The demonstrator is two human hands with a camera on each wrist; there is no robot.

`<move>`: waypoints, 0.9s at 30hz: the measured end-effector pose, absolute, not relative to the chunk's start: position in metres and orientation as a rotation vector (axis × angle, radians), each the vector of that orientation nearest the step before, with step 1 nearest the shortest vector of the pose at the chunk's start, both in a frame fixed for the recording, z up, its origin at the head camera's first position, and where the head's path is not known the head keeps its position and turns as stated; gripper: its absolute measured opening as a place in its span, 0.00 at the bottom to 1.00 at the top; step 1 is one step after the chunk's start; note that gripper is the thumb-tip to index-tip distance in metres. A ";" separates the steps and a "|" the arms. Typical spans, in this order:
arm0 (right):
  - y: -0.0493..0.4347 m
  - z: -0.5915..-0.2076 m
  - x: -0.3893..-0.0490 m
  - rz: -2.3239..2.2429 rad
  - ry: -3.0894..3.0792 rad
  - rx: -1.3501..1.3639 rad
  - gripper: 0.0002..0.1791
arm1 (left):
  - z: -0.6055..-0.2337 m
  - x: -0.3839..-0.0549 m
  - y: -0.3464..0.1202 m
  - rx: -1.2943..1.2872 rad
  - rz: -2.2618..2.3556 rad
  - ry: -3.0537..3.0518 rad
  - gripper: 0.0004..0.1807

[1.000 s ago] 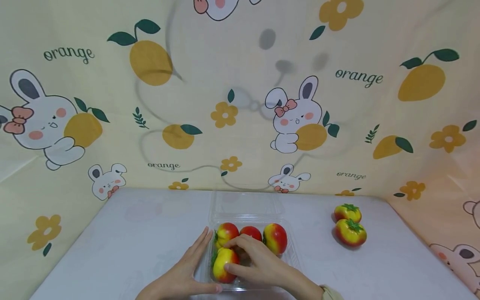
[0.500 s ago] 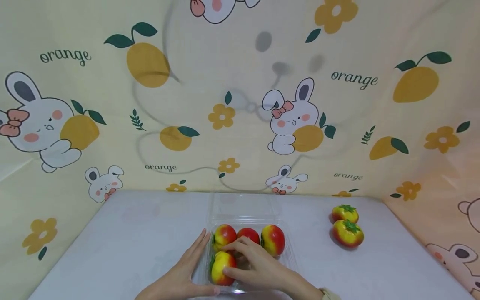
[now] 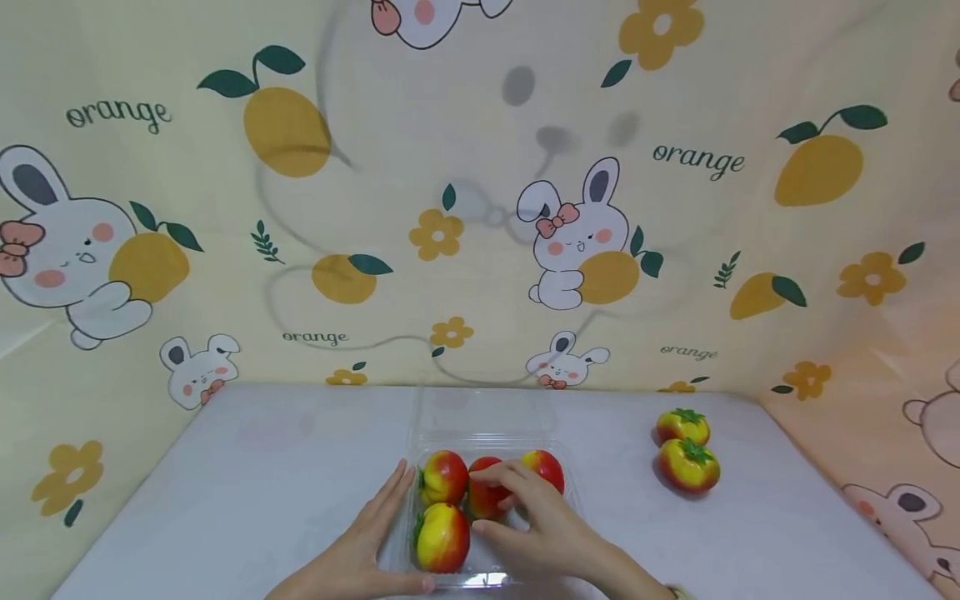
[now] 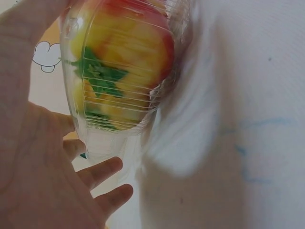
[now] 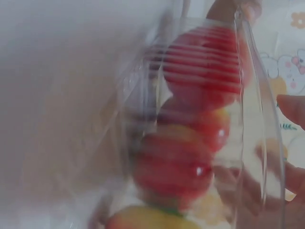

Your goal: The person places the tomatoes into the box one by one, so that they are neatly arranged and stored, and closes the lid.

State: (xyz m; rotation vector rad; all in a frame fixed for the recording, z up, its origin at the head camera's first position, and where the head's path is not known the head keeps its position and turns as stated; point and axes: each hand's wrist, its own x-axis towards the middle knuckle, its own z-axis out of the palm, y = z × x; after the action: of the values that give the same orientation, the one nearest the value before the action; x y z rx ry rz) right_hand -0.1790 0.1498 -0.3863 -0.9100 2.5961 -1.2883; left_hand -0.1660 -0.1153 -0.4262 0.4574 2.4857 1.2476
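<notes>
Touching clear container at 9 o'clock with straight-fingered left hand, in released grip. Hovering over it with loosely curved right hand, also in released grip. Counting four fruits inside, at 7, 11, 12, 1 o'clock, plus two loose fruits on tabletop, 2 o'clock.

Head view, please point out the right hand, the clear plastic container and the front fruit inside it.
Right hand point(image 3: 549, 528): head view, on the back of the hand.
Clear plastic container point(image 3: 482, 579): head view, on its front rim.
Front fruit point(image 3: 443, 539): head view, on the middle of its yellow-and-red side.
</notes>
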 end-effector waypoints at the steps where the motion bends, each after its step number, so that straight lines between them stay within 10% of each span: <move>1: 0.152 -0.386 -0.179 -1.297 2.610 -0.900 0.26 | -0.426 -0.166 -0.115 0.456 1.248 2.485 0.62; 27: 0.207 -0.390 -0.186 -1.438 2.882 -0.445 0.26 | -0.426 -0.169 -0.115 0.423 1.266 2.448 0.63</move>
State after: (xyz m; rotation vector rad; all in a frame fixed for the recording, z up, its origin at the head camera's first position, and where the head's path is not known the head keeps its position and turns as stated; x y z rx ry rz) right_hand -0.1857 0.2069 -0.3898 -0.4454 2.8815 -1.4375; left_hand -0.1690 -0.1153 -0.4265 0.4229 2.4481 1.2659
